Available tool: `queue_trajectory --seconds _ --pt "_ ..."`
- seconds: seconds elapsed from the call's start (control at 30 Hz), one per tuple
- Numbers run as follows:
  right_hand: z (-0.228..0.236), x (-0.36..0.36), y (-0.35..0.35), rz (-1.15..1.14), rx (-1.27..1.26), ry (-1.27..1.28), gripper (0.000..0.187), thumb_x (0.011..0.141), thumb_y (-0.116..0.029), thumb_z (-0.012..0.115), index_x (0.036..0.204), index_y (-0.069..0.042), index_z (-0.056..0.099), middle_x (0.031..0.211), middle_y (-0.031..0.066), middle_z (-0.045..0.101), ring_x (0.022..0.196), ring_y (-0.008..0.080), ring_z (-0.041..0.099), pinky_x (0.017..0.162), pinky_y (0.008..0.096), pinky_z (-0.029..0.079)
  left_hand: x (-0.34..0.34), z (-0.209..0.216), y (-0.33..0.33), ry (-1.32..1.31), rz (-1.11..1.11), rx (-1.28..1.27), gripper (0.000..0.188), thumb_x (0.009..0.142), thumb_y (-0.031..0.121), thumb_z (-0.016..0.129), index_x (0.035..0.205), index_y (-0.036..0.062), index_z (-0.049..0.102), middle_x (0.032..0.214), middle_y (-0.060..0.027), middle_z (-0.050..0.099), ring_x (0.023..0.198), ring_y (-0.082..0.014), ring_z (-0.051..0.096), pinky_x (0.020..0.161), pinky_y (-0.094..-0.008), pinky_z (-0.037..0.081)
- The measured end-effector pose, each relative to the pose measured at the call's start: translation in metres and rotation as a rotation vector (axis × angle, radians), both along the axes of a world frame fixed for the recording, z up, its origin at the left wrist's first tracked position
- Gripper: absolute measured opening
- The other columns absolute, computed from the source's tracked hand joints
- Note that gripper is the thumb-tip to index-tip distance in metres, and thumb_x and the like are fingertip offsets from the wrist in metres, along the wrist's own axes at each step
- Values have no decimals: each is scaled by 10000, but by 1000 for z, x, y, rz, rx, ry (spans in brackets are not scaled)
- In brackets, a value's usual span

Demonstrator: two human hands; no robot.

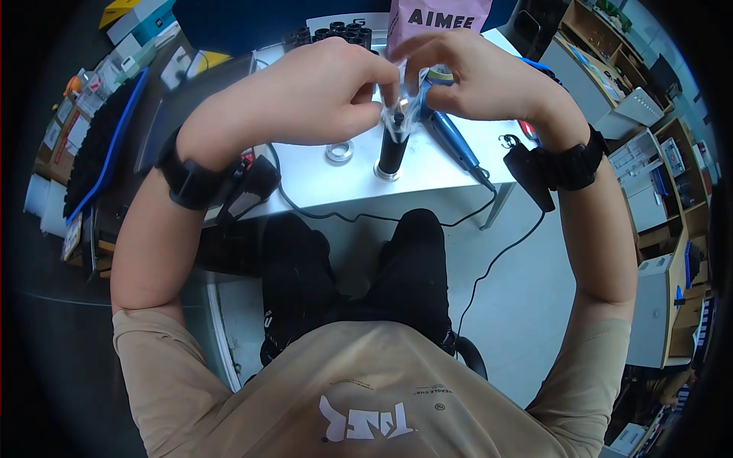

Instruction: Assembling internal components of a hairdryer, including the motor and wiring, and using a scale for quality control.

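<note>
A black cylinder stands upright on a silvery round base near the table's front edge. Crumpled clear plastic film gathers around its top. My left hand reaches in from the left, its fingers and thumb closed on the film. From the other side my right hand curls its fingers and thumb on the same film. The fingertips of both hands are partly lost in the plastic. Left of the cylinder lies a loose silvery ring.
A blue pen-like corded tool lies right of the cylinder, its cable hanging off the white table. Several black cylinders and a pink bag stand at the back. A blue-edged black mat is at the left; shelves stand right.
</note>
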State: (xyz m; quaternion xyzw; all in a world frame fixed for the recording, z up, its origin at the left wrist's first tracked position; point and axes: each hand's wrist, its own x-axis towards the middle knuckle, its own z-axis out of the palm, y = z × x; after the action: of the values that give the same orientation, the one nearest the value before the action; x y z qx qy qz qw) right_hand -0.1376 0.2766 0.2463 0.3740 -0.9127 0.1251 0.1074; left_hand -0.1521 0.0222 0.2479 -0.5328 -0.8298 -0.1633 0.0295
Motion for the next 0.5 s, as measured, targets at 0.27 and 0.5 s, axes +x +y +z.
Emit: queue_trajectory --seconds 0.27,0.5 --pt "-20 1 -3 277 -428 51 320 784 -70 610 1062 16 742 1322 164 694 1239 304 660 1105 424 525 -6 -12 -8 66 8 4 244 875 98 619 1006 -9 796 747 -164 700 626 -247 652 621 -356 523" --pt "-86 42 -3 -56 -542 177 233 783 -70 698 1007 -10 699 961 95 720 899 256 689 911 373 534 0 -17 -11 118 4 30 217 891 108 625 961 -5 796 718 -159 703 603 -279 663 621 -371 532"
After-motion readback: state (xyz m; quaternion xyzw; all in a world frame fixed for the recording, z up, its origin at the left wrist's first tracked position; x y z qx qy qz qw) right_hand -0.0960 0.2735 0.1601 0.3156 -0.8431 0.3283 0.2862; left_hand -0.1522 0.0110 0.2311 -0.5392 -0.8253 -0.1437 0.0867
